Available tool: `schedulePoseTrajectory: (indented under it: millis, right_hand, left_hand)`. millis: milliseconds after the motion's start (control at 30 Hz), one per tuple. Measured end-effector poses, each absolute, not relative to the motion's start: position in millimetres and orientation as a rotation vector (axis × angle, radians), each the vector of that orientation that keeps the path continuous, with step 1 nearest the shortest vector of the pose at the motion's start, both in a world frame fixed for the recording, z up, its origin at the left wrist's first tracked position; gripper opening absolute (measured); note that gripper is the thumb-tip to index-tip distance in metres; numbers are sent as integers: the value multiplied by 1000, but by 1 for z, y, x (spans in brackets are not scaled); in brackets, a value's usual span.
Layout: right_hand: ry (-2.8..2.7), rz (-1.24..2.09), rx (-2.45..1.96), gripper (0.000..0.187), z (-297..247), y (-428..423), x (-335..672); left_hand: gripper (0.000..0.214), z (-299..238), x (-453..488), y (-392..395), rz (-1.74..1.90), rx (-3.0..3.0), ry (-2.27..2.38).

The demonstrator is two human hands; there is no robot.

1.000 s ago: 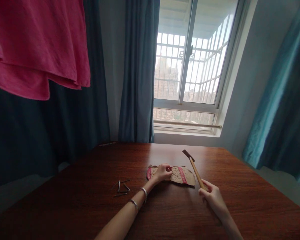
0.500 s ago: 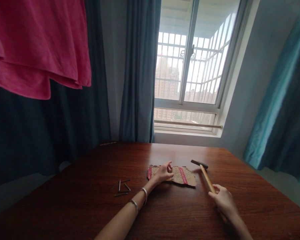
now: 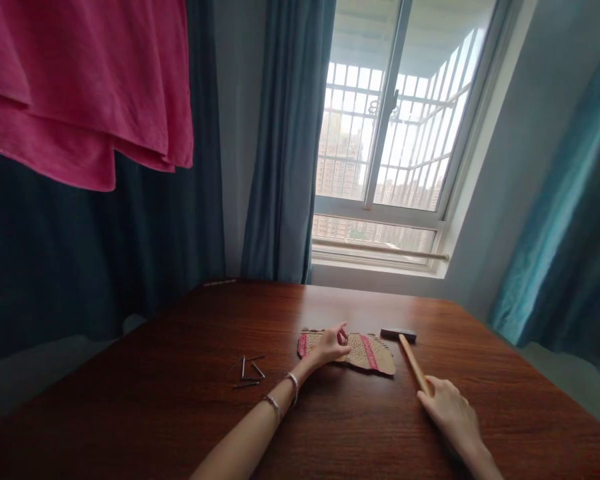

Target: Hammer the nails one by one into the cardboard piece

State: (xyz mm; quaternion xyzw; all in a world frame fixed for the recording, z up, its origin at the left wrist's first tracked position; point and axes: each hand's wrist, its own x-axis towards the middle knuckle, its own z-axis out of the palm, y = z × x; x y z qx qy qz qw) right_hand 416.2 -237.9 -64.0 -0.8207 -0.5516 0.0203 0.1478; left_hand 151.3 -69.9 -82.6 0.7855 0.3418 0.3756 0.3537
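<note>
A torn piece of brown cardboard (image 3: pixel 367 352) with pink stripes lies flat on the dark wooden table (image 3: pixel 180 413). My left hand (image 3: pixel 330 345) rests on its left part, thumb and forefinger pinched around something small that I cannot make out. A hammer (image 3: pixel 411 357) with a dark head and pale wooden handle lies on the table just right of the cardboard. My right hand (image 3: pixel 450 413) lies over the handle's near end with its fingers loosely curled on it.
Several dark nails (image 3: pixel 247 372) lie loose on the table to the left of my left forearm. A pink cloth (image 3: pixel 80 87) hangs at the upper left. Curtains frame a barred window (image 3: pixel 385 140) beyond the table's far edge.
The hammer came down from a raised, tilted pose to lie flat on the table right of the cardboard. My right hand dropped with it. My left hand stayed on the cardboard.
</note>
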Motion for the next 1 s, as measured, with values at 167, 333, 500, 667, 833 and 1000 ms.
schedulePoseTrajectory:
  millis: [167,333,500,667,833,1000]
  right_hand:
    - [-1583,80,-2364,44,-70,-245,410]
    - [-1588,9,-2329,53,-78,-244,409]
    - [-1491,-302,-2177,61,-71,-232,396]
    - [-1713,-185,-1853,37,-50,-191,360]
    - [-1806,-43,-1770,32,-51,-149,323]
    - [-1841,-129,-1816,25,-67,-139,309]
  left_hand:
    - [72,-82,149,-71,989,2052,873]
    - [71,-77,147,-76,997,2062,871]
    - [75,-76,148,-77,991,2027,833]
    - [72,-78,149,-75,1021,1948,881]
    - [61,-79,149,-73,1098,1928,949]
    - [46,-80,148,-70,1206,1867,1083]
